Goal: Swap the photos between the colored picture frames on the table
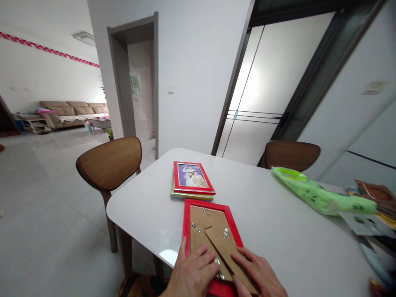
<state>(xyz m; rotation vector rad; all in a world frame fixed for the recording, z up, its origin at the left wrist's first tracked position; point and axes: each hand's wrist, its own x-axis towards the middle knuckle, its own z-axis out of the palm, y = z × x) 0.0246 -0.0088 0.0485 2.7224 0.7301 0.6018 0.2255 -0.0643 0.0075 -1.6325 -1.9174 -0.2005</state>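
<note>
A red picture frame lies face down on the white table, its brown backing board and several metal clips showing. A narrow stand leg runs along the board. My left hand rests over the frame's lower left, fingers stretched across the board close to a lower clip, thumb along the left edge. On the lower right, my right hand lies with fingers apart on the board and the stand leg. The frame's bottom edge is partly hidden by my hands.
Beyond the frame, another red frame with a photo lies on a yellow-green frame. A green plastic package and other packets lie on the right of the table. Wooden chairs stand at left and far right.
</note>
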